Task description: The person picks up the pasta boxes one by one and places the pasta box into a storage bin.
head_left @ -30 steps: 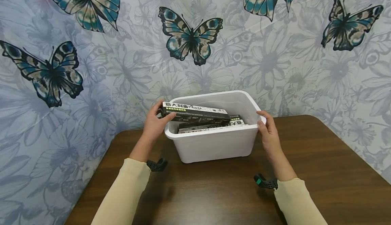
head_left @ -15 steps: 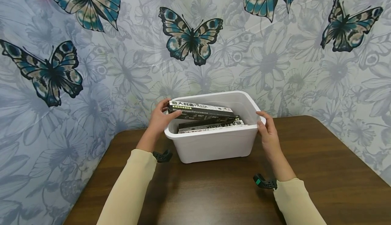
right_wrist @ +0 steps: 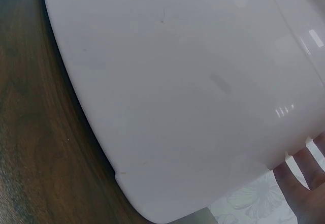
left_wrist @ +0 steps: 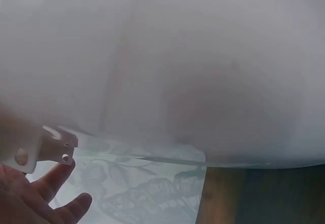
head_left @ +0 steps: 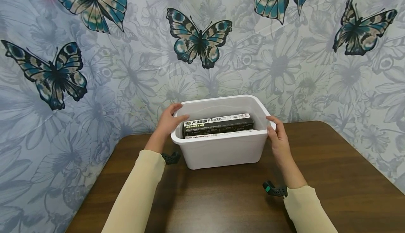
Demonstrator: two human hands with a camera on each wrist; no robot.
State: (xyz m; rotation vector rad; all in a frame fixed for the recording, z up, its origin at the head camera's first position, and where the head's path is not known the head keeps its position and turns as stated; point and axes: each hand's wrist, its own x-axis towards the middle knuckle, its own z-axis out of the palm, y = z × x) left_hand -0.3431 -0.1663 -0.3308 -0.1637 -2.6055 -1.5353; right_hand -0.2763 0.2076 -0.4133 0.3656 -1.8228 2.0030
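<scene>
A white plastic bin (head_left: 224, 150) stands on the table. Inside it lies a black-and-white pasta box (head_left: 218, 124) printed with "PASTA" and "Blackpepperflavorsauce". Another box's white edge (head_left: 205, 135) shows in front of it, mostly hidden by the near wall. My left hand (head_left: 167, 120) is at the bin's left rim, its thumb stretched over the inside and its fingers by the back corner, with no box held. My right hand (head_left: 277, 138) grips the right rim between thumb and fingers. The bin's outer wall (right_wrist: 167, 92) fills much of the right wrist view.
A brown wooden table (head_left: 221, 198) extends around the bin. Behind it hangs a floral backdrop (head_left: 278, 64) with large printed butterflies. Dark bands (head_left: 275, 189) are worn at both wrists.
The pasta box, tilted in the left hand, moved right and dropped down into the bin. The left hand followed slightly right and let go of it. The right hand stayed on the rim.
</scene>
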